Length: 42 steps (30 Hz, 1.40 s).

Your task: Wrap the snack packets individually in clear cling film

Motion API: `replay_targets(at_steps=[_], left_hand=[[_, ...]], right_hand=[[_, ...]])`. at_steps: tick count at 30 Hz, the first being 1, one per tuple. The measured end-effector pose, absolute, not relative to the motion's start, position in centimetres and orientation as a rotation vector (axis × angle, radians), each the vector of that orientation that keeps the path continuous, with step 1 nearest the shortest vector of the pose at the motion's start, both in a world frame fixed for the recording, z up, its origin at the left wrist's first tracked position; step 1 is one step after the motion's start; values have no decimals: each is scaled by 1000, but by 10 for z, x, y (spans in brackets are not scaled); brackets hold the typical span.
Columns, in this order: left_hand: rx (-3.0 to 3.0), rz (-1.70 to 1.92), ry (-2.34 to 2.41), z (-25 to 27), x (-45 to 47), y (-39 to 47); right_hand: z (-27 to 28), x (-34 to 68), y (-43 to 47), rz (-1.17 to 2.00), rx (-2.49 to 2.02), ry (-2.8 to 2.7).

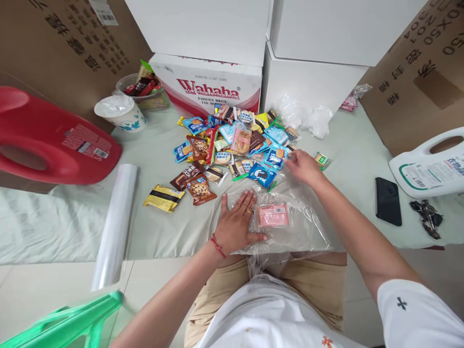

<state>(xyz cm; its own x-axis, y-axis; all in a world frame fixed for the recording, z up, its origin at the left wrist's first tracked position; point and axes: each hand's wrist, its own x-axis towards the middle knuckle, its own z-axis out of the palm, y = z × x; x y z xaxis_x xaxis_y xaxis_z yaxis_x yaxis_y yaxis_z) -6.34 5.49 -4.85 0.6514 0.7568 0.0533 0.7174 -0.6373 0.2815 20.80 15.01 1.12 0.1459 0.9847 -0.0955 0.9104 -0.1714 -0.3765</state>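
A sheet of clear plastic film lies in front of me and hangs over the table's near edge. On the film is a pink-wrapped packet. My left hand lies flat with fingers spread, pressing on the film just left of that packet. My right hand is closed at the right side of a heap of wrapped snacks, beside a blue biscuit packet. Its fingertips are pressed together, and what they hold is hidden. A yellow packet lies at the heap's front left.
A roll of plastic film juts over the table edge at left. A red jug, paper cup and snack tub stand left. Boxes line the back. A phone, keys and white jug are right.
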Motion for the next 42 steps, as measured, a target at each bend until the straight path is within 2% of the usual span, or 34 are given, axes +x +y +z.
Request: replay_targets(at_steps=[2,4,7,10,13,16,19,22,25,29,31,36,38,42], left_hand=[[2628,244,1193,-48,-64,55],[2627,241,1194,-48,-64,55],[2638,239,1196,-49,-64,55],[2658,247,1195,-51,-65,55],[2672,269,1196,-52,-65,55],[2673,285,1190,-53,-66,54],[2677,281,1191,-55,-65,55],[2674,274,1183,-57,-65,55],[2667,268,1181,-58,-65,55],[2680,258,1190,-56,-66,55],[2687,253,1194,-54,-66,55],[2674,232,1203,-52,-65,55],[2672,230,1210,-52,-65,55],[2677,231,1221,-52,-65,54]], right_hand=[[3,204,183,425,-2369,-1664],[-11,197,207,434,-2335,-1564],[-25,201,220,551,-2107,-1340],[-13,225,208,735,-1810,-1194],[25,245,173,977,-1500,-1425],[59,235,134,1278,-1261,-1917],[63,202,114,1434,-1010,-2390],[43,173,110,1230,-1029,-2621],[26,162,103,924,-1304,-2590],[24,159,80,688,-1560,-2543],[26,157,71,711,-1549,-2555],[45,177,91,1212,-1372,-2228],[56,199,120,1200,-1433,-2111],[61,222,175,577,-1804,-1999]])
